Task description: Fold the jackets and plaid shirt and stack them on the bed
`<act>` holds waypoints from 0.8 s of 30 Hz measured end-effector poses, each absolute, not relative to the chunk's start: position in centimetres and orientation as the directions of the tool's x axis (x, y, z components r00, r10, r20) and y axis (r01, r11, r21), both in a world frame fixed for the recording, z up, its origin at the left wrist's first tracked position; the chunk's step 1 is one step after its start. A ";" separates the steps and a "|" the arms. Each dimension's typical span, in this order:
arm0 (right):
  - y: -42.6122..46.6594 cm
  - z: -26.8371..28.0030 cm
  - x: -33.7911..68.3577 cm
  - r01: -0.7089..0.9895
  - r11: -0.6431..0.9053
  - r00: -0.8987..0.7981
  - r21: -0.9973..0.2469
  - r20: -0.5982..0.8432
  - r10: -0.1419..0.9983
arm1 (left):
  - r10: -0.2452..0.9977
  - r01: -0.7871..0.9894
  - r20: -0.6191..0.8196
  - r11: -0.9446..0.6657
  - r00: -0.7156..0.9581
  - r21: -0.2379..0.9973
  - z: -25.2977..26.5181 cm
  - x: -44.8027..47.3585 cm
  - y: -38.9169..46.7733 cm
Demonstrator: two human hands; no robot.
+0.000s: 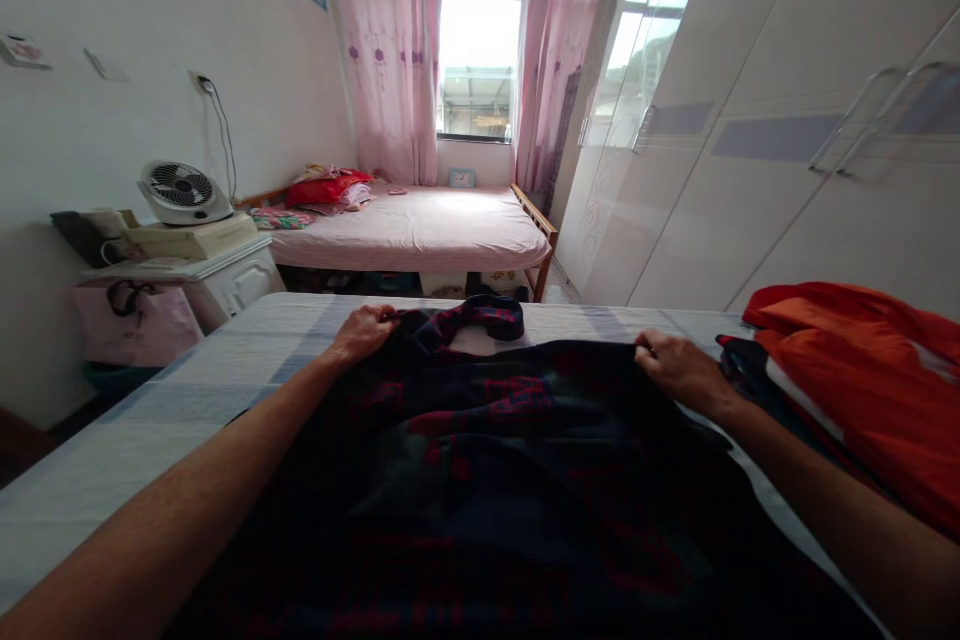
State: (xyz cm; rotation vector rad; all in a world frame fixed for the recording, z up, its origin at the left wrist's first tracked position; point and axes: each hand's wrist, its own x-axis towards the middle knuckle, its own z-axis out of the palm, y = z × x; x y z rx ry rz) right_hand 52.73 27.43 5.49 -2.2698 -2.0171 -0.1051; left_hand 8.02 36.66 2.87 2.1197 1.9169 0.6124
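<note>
A dark navy garment (480, 480) with red and greenish patterning spreads across the near part of a bed, its lower part running out of view towards me. At its far edge a curled band of the same cloth, like a collar or strap, stands up from the sheet. My left hand (365, 332) is closed on the far left corner beside this band. The far right corner is pinched in my right hand (679, 367), so the edge between them lies nearly straight. Both sets of fingertips are partly hidden.
A pile of orange and dark clothes (847, 360) lies right of my right forearm on the blue-and-white sheet (225, 370). Beyond stands a second bed (420, 230) with pink bedding. A fan (184, 190) tops the left cabinet (244, 275); white wardrobes (750, 120) line the right.
</note>
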 end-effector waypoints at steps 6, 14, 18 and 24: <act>33.5 4.6 57.1 0.987 -0.162 0.163 -0.015 0.039 0.986 | 0.964 0.870 0.254 -0.063 -0.073 0.488 3.3 6.5 39.3; 35.3 0.9 56.6 0.992 0.112 -0.114 -0.060 -0.031 0.993 | 0.981 0.805 0.114 -0.195 0.158 0.560 2.2 7.7 41.0; 35.6 0.9 57.0 0.987 0.143 -0.148 -0.068 -0.070 0.987 | 0.976 0.788 0.187 -0.204 0.115 0.581 3.5 8.0 42.9; 35.6 0.7 57.4 0.978 0.151 -0.157 -0.143 -0.030 0.987 | 0.981 0.762 -0.069 -0.094 0.179 0.641 3.7 4.9 41.1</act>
